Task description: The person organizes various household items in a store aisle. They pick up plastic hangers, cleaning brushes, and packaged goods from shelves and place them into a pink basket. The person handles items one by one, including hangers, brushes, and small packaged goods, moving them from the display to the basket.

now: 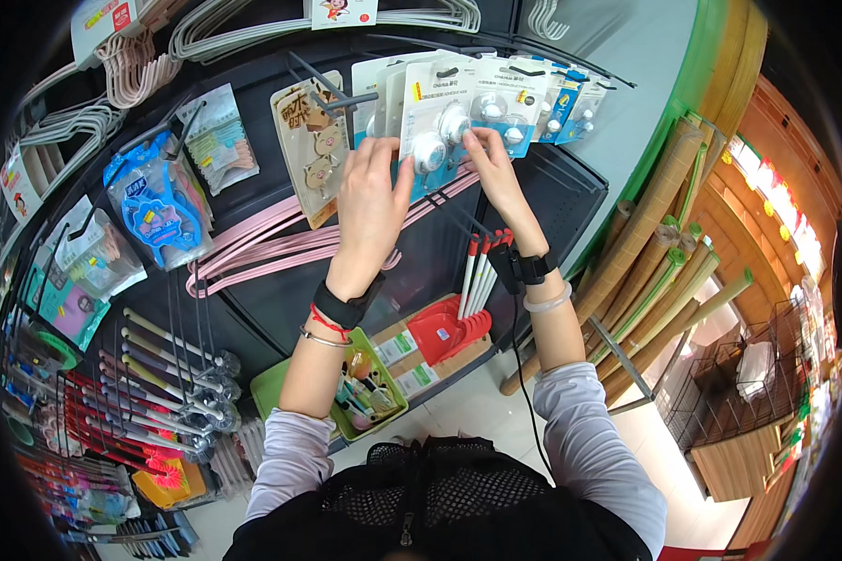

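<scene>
A carded pack of white suction hooks [429, 151] hangs on a black display prong at the top centre, with more cards behind it. My left hand [375, 189] is at its left edge, thumb against the lower part of the pack and fingers curled over the edge. My right hand [490, 165] touches the pack's right side near the upper white hook. Left of my left hand hangs a card of pig-face wooden hooks [316, 154]. Right of the pack hang further suction-hook cards [509, 102]. Pink clothes hangers [274, 256] lie behind and below my hands.
Red dustpans [449, 329] and a green basket of small packages [401, 410] stand low in front. Rolled bamboo mats [638, 231] lean at the right. Long-handled brushes [175, 382] hang at the left, below bagged goods [158, 203]. Black prongs [333, 102] stick out of the rack.
</scene>
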